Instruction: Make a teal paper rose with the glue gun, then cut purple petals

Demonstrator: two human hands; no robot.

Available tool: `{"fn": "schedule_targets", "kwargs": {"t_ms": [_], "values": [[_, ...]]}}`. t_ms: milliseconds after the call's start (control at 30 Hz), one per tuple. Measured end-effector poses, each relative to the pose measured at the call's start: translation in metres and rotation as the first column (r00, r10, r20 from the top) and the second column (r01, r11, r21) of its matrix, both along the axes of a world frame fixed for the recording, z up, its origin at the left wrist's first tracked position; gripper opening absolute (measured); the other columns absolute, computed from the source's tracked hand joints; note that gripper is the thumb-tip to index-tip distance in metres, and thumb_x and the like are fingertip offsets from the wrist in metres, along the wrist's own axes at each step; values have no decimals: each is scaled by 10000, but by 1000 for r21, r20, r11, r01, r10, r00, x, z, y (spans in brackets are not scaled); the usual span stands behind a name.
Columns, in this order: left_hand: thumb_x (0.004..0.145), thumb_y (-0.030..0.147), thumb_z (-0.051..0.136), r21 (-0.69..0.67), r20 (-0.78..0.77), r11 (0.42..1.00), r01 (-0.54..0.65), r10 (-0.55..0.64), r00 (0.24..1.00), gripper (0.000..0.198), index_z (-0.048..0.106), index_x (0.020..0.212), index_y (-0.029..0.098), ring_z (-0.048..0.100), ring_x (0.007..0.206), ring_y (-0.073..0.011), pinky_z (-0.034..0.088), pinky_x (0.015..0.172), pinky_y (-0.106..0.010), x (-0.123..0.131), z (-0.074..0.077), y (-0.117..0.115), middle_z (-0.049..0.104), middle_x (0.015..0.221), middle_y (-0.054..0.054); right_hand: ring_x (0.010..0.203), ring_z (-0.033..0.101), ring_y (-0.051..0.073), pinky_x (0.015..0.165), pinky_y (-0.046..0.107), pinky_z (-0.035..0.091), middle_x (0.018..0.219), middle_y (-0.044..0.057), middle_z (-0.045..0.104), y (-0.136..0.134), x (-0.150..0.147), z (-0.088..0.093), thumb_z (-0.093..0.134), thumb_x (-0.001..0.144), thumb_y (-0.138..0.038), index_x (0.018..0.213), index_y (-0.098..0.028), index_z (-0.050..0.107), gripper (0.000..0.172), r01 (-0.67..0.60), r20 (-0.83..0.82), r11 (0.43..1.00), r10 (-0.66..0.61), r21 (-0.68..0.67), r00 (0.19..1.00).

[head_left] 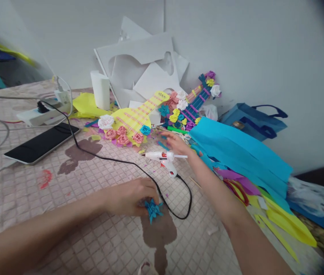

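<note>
Nearest the camera, the left hand (130,196) rests on the checked table cover (87,244). Its fingers are pinched on a blue paper flower (153,209), which sits at the fingertips and touches the cover, just beside a dark brown stain.

A black cord (107,158) passes close behind that hand, loops to the right and runs up to a white glue gun (163,156). The gun lies on its side on the cover with its nozzle pointing left.

The right hand (176,144) is stretched forward just past the glue gun, above it and not touching it. The hand is blurred. Its fingers look extended, but whether they grip anything cannot be told.

To the left lies 1 dark phone (41,144), screen up, and behind it a white power strip (40,114) with a plug in it.

To the right of the arm, sheets of blue paper (236,152) overlap yellow paper (282,217).

Further back lie 2 paper guitars. The yellow guitar (134,118) is edged with pink, white and blue flowers, and the blue guitar (196,101) leans toward the wall.

A white roll (101,91) stands upright left of them. Cut white boards (141,68) lean on the wall, and a blue bag (253,118) sits at the far right.
</note>
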State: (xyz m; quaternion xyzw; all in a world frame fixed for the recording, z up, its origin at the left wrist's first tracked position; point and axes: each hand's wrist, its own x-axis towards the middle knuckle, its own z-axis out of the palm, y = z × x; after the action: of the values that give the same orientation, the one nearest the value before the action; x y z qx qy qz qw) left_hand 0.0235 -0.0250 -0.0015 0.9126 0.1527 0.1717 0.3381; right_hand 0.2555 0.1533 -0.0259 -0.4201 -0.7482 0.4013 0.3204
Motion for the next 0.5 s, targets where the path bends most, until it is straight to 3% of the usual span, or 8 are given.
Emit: {"fn": "schedule_targets", "kwargs": {"t_ms": [100,167,300,400,500], "values": [[712,87,690,-6,-29,1000,-9,9,1000,266,620,947,188,576,900,-181,461,805,-271,-1,0,0,635,930,-40,1033,576,164,769,306,491,1236,93,575,17,11,7,383,850,-339,1162,-202,548,380,154,-36,986,-152,62,988],[720,88,681,-13,-29,1000,-6,6,1000,263,619,956,185,576,915,-186,463,824,-281,-1,0,0,636,939,-46,872,611,146,664,279,489,1166,100,605,11,24,14,356,859,-339,1158,-189,545,384,171,-9,983,-171,69,985],[745,92,654,-21,11,1000,3,-3,1000,242,620,964,189,580,907,-186,466,827,-286,-1,-1,0,639,924,-49,543,542,97,480,228,419,911,57,678,-39,43,24,538,797,-366,1045,-168,630,330,-19,169,999,24,-34,985],[726,78,670,-20,12,1000,2,-2,1000,248,619,944,186,577,910,-185,462,818,-274,-1,-1,1,641,930,-47,570,552,118,507,233,430,800,9,675,-80,40,21,698,684,-387,992,-192,667,365,-156,275,982,179,-103,945],[714,72,686,-20,-3,1000,-4,4,1000,267,624,947,187,570,904,-180,456,800,-258,0,0,1,640,928,-41,587,516,133,525,241,394,705,-6,623,-99,28,13,691,702,-419,940,-185,663,334,-141,358,990,139,-20,924]]}}
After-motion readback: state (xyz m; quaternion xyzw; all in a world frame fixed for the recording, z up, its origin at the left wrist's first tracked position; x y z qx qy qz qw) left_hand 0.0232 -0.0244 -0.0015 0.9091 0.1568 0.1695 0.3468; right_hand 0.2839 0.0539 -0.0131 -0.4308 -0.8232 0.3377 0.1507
